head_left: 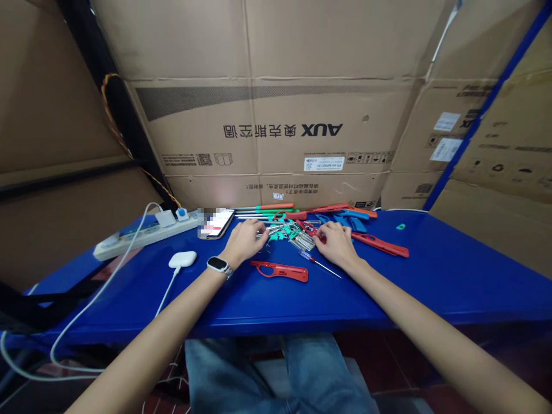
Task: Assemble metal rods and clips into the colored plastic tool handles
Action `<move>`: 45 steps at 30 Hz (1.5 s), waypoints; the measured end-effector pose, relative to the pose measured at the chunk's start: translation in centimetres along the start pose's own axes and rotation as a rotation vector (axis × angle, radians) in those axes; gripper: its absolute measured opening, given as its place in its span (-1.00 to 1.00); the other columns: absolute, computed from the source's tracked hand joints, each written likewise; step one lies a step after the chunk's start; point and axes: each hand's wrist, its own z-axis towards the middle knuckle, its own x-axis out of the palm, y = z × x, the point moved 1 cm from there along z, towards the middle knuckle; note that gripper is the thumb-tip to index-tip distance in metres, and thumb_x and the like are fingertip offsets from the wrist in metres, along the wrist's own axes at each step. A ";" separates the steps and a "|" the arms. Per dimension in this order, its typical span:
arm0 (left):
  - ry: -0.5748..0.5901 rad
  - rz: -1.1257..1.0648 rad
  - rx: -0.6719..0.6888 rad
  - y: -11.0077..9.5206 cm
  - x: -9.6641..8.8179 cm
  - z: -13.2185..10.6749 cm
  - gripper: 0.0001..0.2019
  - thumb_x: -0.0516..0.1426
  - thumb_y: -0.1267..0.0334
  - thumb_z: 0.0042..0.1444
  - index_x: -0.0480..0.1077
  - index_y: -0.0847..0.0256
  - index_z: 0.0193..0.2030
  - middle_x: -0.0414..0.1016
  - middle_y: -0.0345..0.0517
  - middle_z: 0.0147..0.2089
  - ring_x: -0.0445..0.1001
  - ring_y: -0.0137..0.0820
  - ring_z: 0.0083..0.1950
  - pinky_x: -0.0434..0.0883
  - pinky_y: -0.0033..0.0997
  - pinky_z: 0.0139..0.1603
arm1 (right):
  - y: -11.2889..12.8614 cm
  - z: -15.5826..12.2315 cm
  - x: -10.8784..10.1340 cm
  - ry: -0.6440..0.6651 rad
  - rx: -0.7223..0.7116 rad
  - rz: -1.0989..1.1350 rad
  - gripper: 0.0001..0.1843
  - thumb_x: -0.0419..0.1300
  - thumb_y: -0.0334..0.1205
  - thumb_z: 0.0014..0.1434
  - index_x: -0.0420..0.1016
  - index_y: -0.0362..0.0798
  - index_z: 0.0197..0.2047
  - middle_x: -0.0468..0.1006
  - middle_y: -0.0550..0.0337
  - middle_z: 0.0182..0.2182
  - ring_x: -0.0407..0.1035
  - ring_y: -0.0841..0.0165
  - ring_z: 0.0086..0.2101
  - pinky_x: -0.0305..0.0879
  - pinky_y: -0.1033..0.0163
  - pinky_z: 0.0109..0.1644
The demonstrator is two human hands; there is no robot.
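Observation:
My left hand point(245, 238) reaches in from the left side of a pile of small parts, fingers curled together by a thin silver piece point(271, 229). Whether it grips that piece, I cannot tell. Across the pile, my right hand point(337, 242) has its fingertips closed on a red plastic lighter casing point(305, 227), partly hidden by the hand. Between the hands lie small green plastic parts point(282, 233) and several clear cylinders point(303, 240). A screwdriver point(321, 265) rests beside my right hand. Nearer me lies another red casing point(284, 271) with a looped handle.
Behind the pile are long-rod lighters point(276, 206), blue casings point(347, 220) and a red casing point(382, 245) at right. To the left are a phone point(219, 223), a white earphone case point(183, 259) and a power strip point(144, 234) with cables. Cardboard point(276, 115) walls the back.

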 end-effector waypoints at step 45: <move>-0.309 -0.169 0.151 0.5 -3.9 3.5 -0.86 0.08 0.22 0.30 0.39 0.20 -0.11 0.51 -0.11 -0.23 0.41 -0.39 -0.34 0.29 -0.40 -0.30 | 4.5 4.2 2.7 0.166 -0.018 1.078 -0.80 0.24 -0.12 0.05 0.42 -0.06 -0.31 0.50 0.23 -0.39 0.40 0.38 -0.38 0.31 0.21 -0.21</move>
